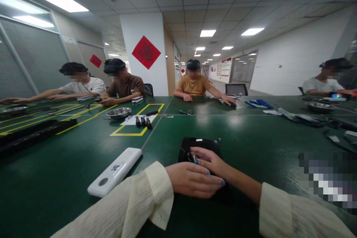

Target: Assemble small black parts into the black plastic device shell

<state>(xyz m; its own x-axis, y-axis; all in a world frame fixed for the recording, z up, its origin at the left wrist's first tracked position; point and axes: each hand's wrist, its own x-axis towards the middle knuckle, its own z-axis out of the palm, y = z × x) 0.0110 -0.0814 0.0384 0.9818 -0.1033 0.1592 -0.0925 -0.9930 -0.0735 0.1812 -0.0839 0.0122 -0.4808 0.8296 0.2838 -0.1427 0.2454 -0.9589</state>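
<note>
The green table (41, 208) spreads wide before us, a white device (115, 173) lying to our left. Just ahead sits the glossy black case (206, 144), partly hidden from us. Our left hand (193, 179) has its fingers stretched out, close together; our right hand (214, 162) bends over the case, thumb and forefinger slightly apart (whether either hand grips anything, we cannot tell). To work well here, we should hold the case flat, press lightly and keep the left fingers from screening the right.
</note>
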